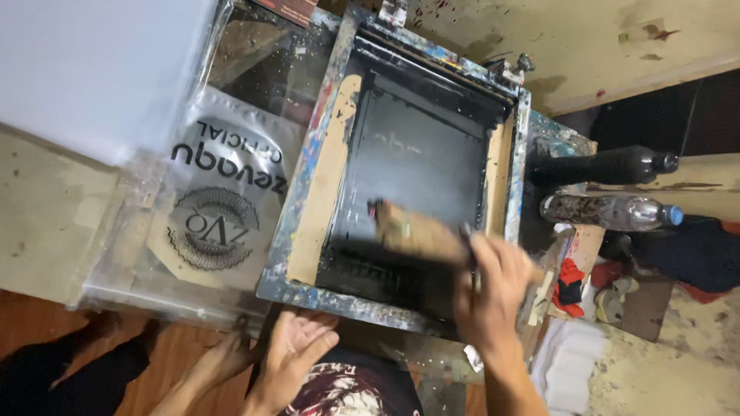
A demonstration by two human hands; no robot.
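A paint-splattered screen-printing frame lies in front of me, its mesh covered in black ink. My right hand grips a wooden squeegee that rests on the mesh near the frame's lower right side. My left hand is open, palm up and fingers apart, just below the frame's near edge and holding nothing. Another hand or limb lies to its left; whose it is I cannot tell.
A clear sheet with a black round emblem print lies left of the frame. A white board is at top left. Two ink-stained bottles and rags sit on the right.
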